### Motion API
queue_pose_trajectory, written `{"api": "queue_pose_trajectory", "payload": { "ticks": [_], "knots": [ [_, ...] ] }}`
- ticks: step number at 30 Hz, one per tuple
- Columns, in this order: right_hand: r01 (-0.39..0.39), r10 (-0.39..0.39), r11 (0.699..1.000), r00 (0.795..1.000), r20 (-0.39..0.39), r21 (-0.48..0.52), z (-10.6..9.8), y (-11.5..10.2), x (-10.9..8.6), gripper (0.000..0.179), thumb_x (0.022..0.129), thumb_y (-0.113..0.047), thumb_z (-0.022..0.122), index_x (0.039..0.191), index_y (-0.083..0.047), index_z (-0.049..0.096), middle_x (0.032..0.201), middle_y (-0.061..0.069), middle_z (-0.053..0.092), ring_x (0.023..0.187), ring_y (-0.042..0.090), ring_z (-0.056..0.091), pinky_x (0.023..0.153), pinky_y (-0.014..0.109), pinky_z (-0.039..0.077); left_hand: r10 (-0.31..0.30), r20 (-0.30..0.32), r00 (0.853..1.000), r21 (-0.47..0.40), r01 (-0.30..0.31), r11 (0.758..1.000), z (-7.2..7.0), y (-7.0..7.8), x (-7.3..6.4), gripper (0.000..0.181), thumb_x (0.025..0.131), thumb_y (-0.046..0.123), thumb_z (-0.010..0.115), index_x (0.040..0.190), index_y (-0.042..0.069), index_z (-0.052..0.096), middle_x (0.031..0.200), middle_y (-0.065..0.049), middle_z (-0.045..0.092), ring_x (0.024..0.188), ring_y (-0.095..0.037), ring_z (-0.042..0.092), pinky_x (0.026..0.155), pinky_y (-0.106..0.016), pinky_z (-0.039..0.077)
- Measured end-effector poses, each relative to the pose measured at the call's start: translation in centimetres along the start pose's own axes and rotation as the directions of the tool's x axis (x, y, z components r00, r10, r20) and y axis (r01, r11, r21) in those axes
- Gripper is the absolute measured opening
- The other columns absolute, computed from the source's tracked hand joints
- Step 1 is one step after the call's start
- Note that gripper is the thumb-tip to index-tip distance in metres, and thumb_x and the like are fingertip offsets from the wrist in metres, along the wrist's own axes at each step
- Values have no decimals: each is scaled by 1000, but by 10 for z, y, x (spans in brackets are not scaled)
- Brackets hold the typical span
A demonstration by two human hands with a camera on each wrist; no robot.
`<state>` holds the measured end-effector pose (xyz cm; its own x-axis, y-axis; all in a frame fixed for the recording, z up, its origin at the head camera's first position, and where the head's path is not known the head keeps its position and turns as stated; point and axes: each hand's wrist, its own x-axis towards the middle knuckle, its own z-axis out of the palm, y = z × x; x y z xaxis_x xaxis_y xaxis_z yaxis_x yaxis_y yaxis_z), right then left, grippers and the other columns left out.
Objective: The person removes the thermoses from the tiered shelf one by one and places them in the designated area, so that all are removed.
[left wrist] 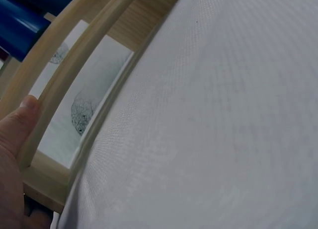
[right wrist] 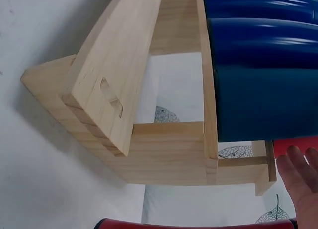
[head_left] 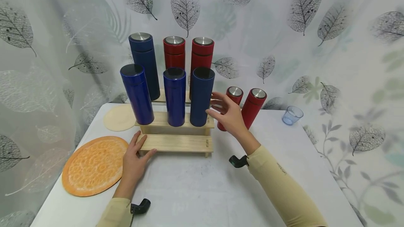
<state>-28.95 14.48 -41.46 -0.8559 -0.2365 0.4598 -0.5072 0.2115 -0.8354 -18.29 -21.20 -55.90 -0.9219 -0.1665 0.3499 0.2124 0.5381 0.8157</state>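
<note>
Head view: with the left hand [head_left: 134, 158] gripping the stepped wooden rack [head_left: 176, 143] near the back edge of the counter [head_left: 189, 192], the relaxed, empty right hand [head_left: 231, 116] could nudge the matte-blue flask [head_left: 201, 97] over.

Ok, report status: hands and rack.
Left hand grips rack, left end. Right hand beside rightmost blue bottle, contact unclear. Two red bottles close by, right of rack.

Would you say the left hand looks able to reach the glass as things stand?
Probably not: the left hand holds the wooden stand at its left end; the glass is far right, beyond the right hand and two red bottles.
</note>
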Motion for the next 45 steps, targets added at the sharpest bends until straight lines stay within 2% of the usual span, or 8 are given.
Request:
{"api": "queue_pose_trajectory", "payload": {
  "ticks": [5,11,17,27,34,37,42,45],
  "knots": [
    [-13,13,1000,1000,-3,-8,3,0,1,67,95,-18,88,156,-17,59,145,3,67,127,24,68,105,44,56,9,3,1000,-2,-9,1000,0,0,0,71,93,20,90,155,1,59,171,-15,38,157,-41,33,107,-6,27],
    [-22,22,1000,1000,11,-7,7,2,2,68,95,-19,88,156,-18,59,146,1,66,127,22,68,106,44,55,1,7,1000,-2,-1,1000,0,-1,-1,72,93,21,90,155,1,59,172,-15,38,157,-42,33,104,-3,25],
    [-19,19,1000,1000,9,-4,10,3,4,69,94,-20,88,156,-17,59,144,2,67,126,23,68,106,52,55,-6,10,1000,1,6,1000,-1,-2,0,72,94,21,89,156,2,58,172,-15,37,158,-41,33,104,-1,25],
    [-31,32,999,999,18,-27,15,6,6,68,95,-25,88,156,-16,58,143,3,68,126,23,68,105,43,56,-14,12,1000,1,14,1000,0,-3,1,72,93,20,90,156,1,58,172,-14,37,158,-40,33,105,-4,27],
    [-23,23,999,1000,0,-24,18,4,9,65,94,-24,89,153,-16,62,138,3,71,123,23,70,105,57,54,-3,6,1000,0,3,1000,1,-4,1,72,93,20,90,155,1,59,171,-16,38,157,-41,34,105,-5,28],
    [-30,30,999,1000,-5,-30,19,4,9,65,94,-25,90,152,-17,62,137,3,71,122,22,70,105,55,55,-7,8,1000,4,7,1000,1,-6,2,73,92,20,91,155,1,59,172,-15,38,157,-40,34,104,-4,28],
    [-33,33,999,999,-13,-36,18,4,9,63,94,-26,90,151,-17,64,135,2,72,120,21,70,102,44,58,-12,11,1000,4,12,1000,2,-7,1,73,92,19,91,155,1,59,172,-14,38,157,-39,35,103,-2,28],
    [-30,30,999,999,-17,-24,18,5,9,61,94,-24,90,149,-16,65,133,3,73,120,22,71,102,43,58,-11,11,1000,4,11,1000,2,-7,1,73,92,20,91,155,1,59,172,-14,38,157,-39,35,103,-3,28]
  ]
}}
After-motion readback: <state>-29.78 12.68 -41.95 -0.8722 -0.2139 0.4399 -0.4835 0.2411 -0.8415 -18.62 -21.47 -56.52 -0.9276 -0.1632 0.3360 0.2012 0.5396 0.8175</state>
